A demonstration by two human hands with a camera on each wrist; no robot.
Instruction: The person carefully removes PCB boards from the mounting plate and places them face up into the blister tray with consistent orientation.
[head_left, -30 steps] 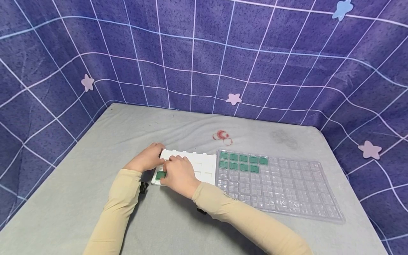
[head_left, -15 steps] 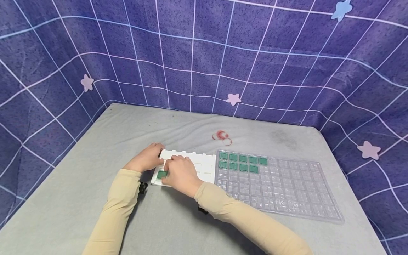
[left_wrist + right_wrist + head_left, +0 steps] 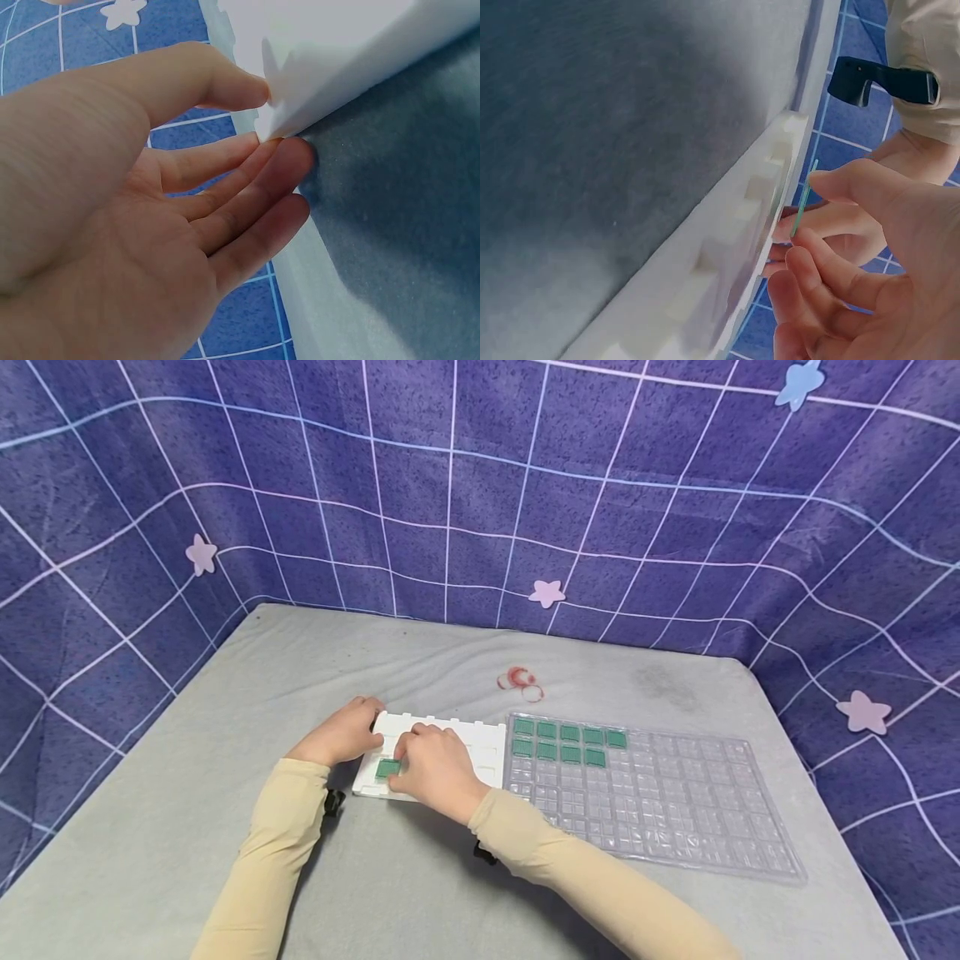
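Observation:
A white plastic tray [image 3: 491, 735] with shallow rectangular recesses lies on the cloth. At its left end my left hand [image 3: 333, 735] pinches the edge, with the thumb [image 3: 244, 88] on top and the other fingers at the corner. My right hand [image 3: 438, 768], over the tray's left part, pinches a thin green board [image 3: 387, 768] between thumb and index finger. The right wrist view shows that green board [image 3: 804, 202] edge-on, raised off the tray. Part of the tray is hidden under my right hand.
Directly right of the white tray lies a clear plastic blister tray [image 3: 675, 802] with many small pockets. Similar green boards [image 3: 570, 733] fill several pockets at its upper left. Red ring marks [image 3: 521, 681] stain the grey cloth behind. A purple grid curtain [image 3: 480, 493] surrounds the table.
My right hand has drawn back slightly to the right, and the green board has shifted right with it from the tray's lower-left corner. The left hand stays on the tray's edge.

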